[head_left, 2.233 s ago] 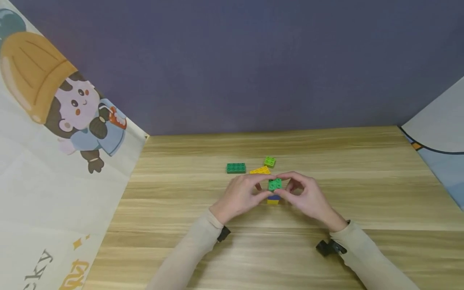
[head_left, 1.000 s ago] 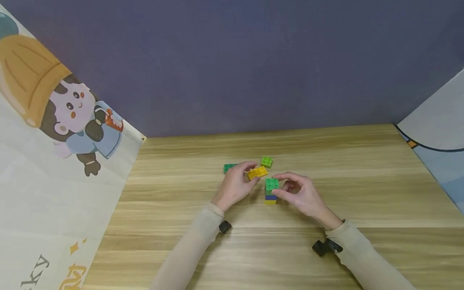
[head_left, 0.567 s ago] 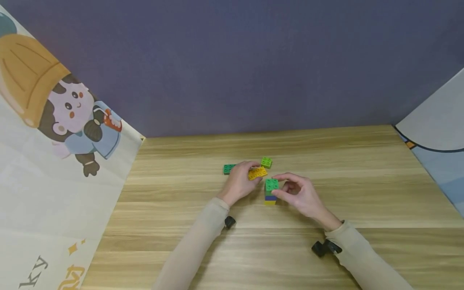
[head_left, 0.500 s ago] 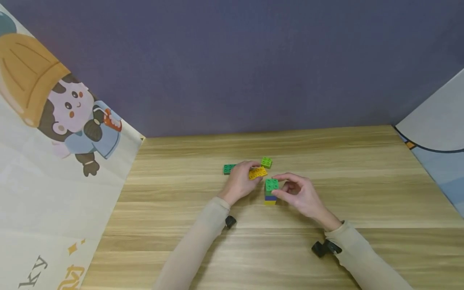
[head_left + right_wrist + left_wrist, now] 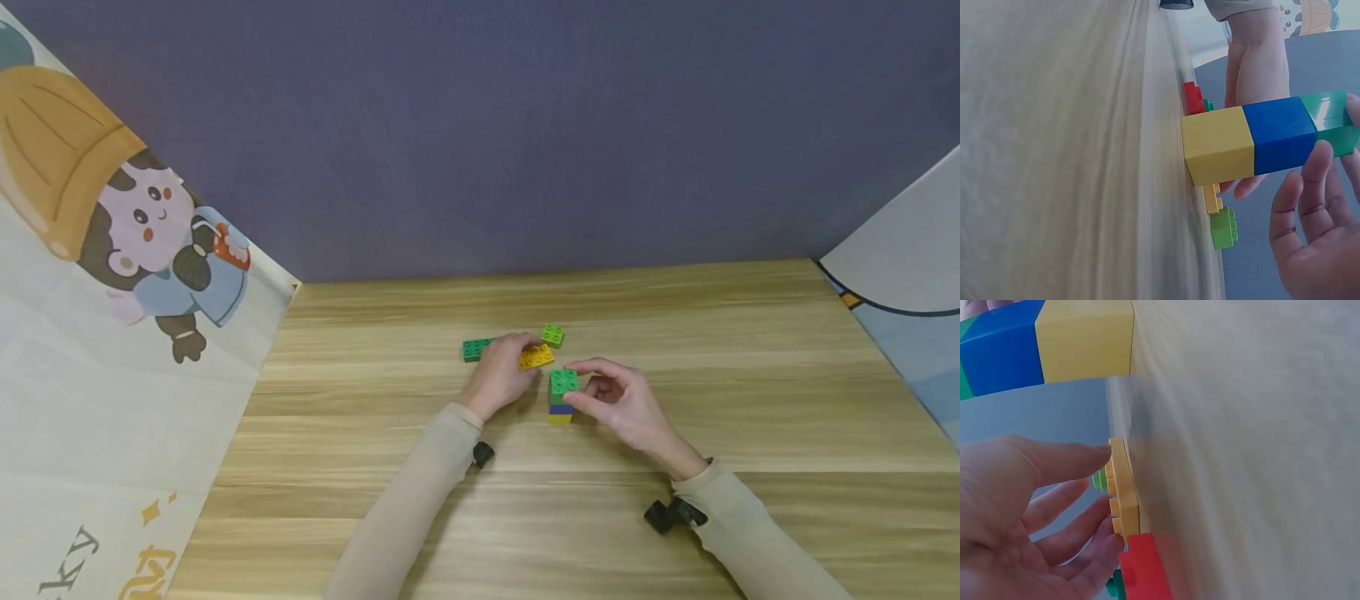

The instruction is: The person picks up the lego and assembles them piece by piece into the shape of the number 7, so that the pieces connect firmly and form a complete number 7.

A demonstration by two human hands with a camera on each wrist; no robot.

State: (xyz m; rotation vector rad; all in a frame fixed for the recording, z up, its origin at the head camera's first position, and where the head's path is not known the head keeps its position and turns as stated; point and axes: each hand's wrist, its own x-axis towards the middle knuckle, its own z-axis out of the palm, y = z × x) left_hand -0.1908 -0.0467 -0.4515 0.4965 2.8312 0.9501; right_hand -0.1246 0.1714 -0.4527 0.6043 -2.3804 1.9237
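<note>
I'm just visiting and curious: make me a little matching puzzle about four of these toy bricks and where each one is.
1. Blue brick
2. Flat yellow brick
3. Lime brick
4. Red brick

A. Between thumb and fingers of the left hand
B. Hidden from the head view
C. Middle of the tower
D. Farthest back of all

Pairs: 1-C, 2-A, 3-D, 4-B

Upright on table: tower of 3: yellow bottom block, blue middle block, green top block with 4 studs. Nearby, behind and left: thin yellow block, studs up, partly covered.
</note>
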